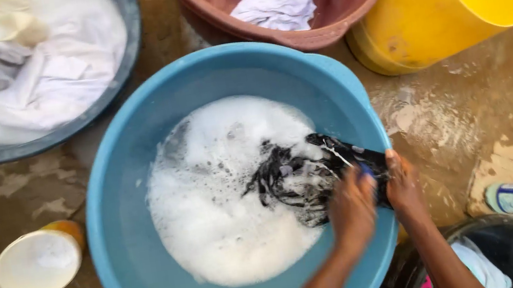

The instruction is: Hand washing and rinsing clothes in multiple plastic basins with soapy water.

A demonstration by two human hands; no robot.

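left hand [351,209]: closed tight on the dark, soaked garment with thin white stripes [314,172], knuckles up, right at the near-right rim of the basin
right hand [404,185]: pretty much touching the left one, clamped on the same bunched end of the cloth
garment position: half sunk in suds on the right side of the big round light-blue plastic basin [135,181]
garment axis: runs roughly left to right, tilted a bit; gripped end points at the right rim, loose end trails toward the middle of the foam
progress: I'd say mid-scrub, it's well lathered but not wrung or rinsed yet
done pile, maybe: white cloths lying in the reddish-brown plastic bowl [357,3] further back
left to do, maybe: white laundry soaking in the grey tub [124,55] at far left
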